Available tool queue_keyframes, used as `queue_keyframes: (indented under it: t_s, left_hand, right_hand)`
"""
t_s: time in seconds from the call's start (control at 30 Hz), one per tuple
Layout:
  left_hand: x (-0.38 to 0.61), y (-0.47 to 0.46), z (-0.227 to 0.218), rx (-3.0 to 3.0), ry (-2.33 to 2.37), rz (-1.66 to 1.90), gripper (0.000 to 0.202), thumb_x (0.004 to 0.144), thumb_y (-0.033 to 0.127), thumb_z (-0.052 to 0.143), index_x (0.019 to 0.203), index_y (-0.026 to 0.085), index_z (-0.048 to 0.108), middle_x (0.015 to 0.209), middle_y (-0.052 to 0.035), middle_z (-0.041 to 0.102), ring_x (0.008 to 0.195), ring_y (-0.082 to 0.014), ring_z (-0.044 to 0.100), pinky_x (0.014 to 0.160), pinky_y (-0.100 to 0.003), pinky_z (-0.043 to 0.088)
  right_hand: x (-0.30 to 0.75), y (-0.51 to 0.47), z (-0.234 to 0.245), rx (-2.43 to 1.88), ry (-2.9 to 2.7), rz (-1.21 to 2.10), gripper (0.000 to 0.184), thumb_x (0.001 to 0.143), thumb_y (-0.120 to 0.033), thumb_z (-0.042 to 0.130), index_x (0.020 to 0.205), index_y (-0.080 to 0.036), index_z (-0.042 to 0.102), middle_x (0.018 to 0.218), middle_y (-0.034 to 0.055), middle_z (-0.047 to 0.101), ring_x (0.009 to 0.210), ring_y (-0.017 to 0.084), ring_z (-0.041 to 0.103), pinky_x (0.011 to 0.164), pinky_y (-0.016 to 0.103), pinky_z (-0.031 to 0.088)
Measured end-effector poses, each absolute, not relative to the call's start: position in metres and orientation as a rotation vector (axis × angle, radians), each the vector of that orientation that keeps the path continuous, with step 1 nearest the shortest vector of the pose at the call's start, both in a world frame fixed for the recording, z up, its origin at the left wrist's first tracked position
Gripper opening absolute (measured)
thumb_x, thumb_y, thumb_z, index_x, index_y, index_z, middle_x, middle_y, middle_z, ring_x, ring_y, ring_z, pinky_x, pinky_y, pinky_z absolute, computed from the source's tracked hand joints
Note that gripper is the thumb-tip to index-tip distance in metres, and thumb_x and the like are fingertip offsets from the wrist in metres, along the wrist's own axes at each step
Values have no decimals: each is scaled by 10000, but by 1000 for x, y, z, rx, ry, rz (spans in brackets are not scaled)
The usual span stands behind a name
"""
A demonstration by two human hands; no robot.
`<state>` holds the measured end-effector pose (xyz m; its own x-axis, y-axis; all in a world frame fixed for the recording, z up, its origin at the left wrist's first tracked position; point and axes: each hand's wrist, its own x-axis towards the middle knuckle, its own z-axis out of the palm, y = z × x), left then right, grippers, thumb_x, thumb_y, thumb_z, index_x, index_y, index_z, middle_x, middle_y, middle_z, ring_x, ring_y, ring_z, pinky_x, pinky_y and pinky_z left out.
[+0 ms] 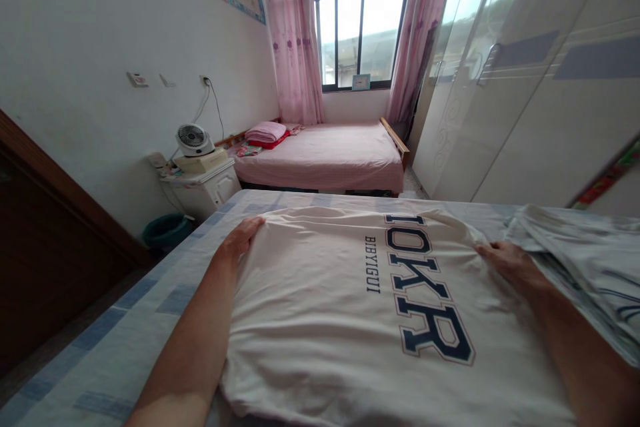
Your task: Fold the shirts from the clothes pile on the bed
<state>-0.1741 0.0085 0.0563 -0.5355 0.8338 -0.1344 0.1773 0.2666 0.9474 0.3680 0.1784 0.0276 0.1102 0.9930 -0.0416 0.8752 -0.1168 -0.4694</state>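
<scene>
A cream T-shirt (310,293) with dark blue letters across it lies spread over the near bed, its fabric creased in places. At its far left corner, my left hand (245,235) is closed on the edge of the cloth. My right hand (505,259) pinches the far right part of the same shirt, with a fold pulled up at the fingers. Both forearms reach along the sides of the shirt. The fingertips of each hand are partly hidden by the fabric.
The shirt rests on a blue and white checked bedsheet (135,333). More pale clothing (590,260) is heaped on the right. Beyond are a pink-covered bed (340,153), a white nightstand (210,190) with a small fan (194,139), a green bin (167,230) and a tall wardrobe (505,127).
</scene>
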Motion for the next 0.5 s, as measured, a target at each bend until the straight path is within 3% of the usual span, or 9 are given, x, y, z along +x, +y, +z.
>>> queue_keyframes:
  t_s: [0.17,0.33,0.5]
  left_hand:
    - [-173,11,61,1007,2053,1261,242,733,386,547,780,155,598,578,-4,601,628,-188,618,588,-263,501]
    - [-118,27,54,1305,2248,1069,156,694,173,589,821,175,681,865,-58,687,978,-240,601,850,-280,433]
    - [-70,34,36,1493,2328,863,214,710,85,569,813,197,720,1054,-113,669,1055,-256,571,938,-322,376]
  right_hand:
    - [362,177,31,-2089,-1642,550,383,728,-387,509,949,-119,671,909,162,682,806,267,624,657,310,438]
    - [362,177,30,-2076,-1646,565,417,734,-415,498,998,-128,644,962,182,673,870,300,623,695,343,450]
    - [367,185,22,-2095,-1649,516,435,705,-442,491,1011,-164,629,973,178,676,899,329,626,719,375,466]
